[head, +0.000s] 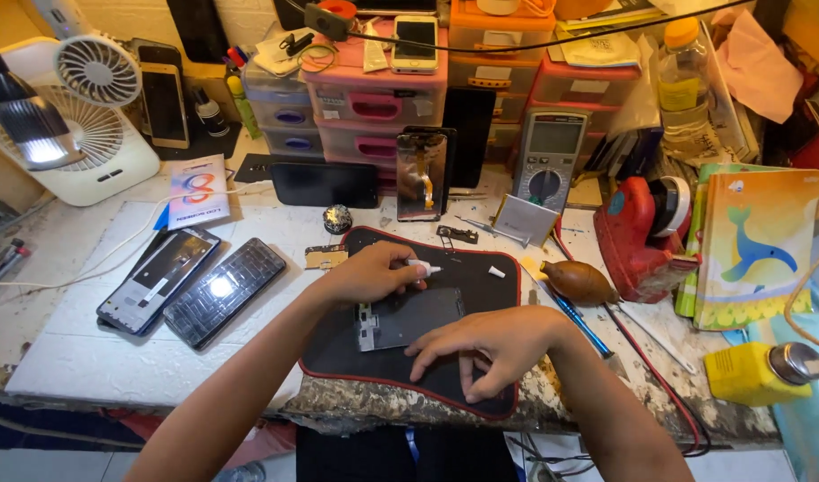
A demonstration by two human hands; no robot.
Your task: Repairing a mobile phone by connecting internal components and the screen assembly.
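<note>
Cluttered repair bench [115,357], black mat [481,277] | left hand [369,275] pinching small white tube [425,266] | right hand [490,348] spread flat, fingers pressing open phone frame [401,319] at mat centre.

The worn white table [88,357] carries a black mat [481,277] at its front edge, two opened phones [191,284] left, perhaps a glue bottle [762,370] right.
</note>
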